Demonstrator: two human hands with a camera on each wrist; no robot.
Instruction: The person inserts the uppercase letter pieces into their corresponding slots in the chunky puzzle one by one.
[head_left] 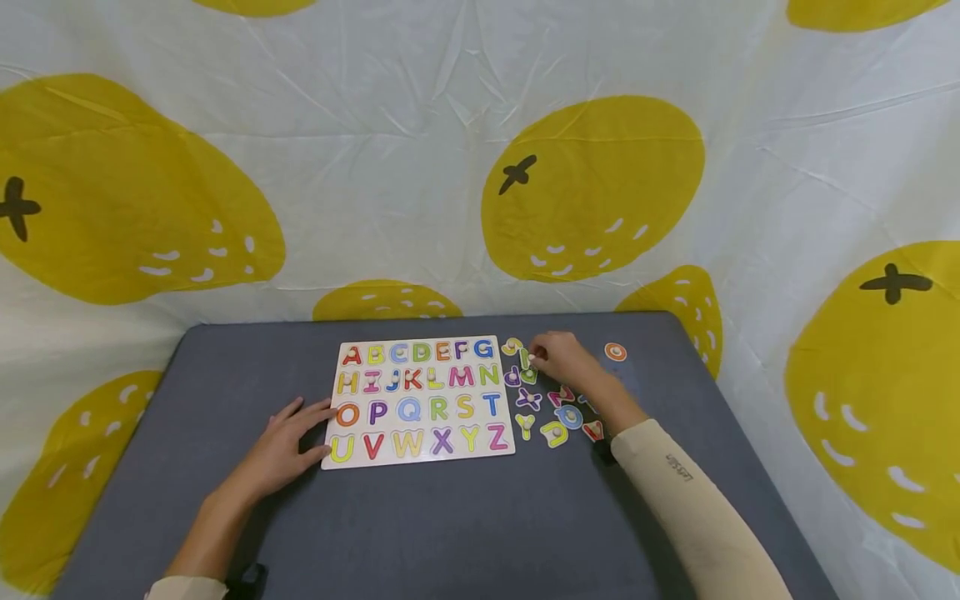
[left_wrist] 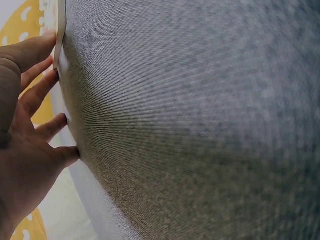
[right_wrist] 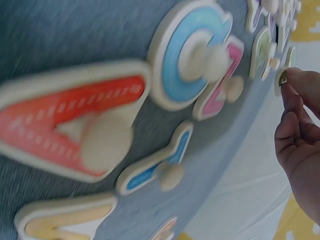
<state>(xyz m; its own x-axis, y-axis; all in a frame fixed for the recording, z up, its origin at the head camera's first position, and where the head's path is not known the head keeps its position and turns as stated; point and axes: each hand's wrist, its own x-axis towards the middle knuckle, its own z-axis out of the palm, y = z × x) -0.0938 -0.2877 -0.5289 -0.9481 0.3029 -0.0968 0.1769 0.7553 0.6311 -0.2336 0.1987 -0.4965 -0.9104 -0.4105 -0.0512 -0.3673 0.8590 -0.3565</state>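
Note:
The wooden alphabet puzzle board (head_left: 420,427) lies on the dark grey table, with colored letters A to Z in rows. My left hand (head_left: 288,442) rests at the board's left edge, fingers spread; in the left wrist view, the thumb (left_wrist: 35,50) touches the board's side. My right hand (head_left: 566,362) pinches a small letter piece (right_wrist: 278,82) with a greenish face at the far end of the loose pieces. Which letter it is cannot be made out. A green letter piece (right_wrist: 260,52) lies close by it.
Loose knobbed letter pieces lie right of the board: a yellow Y (head_left: 525,426), a yellow U (head_left: 555,433), a purple X (head_left: 528,399), a blue Q (head_left: 569,417), a red V (head_left: 593,430). An orange O (head_left: 615,352) sits farther right. A lemon-print cloth (head_left: 420,208) hangs behind.

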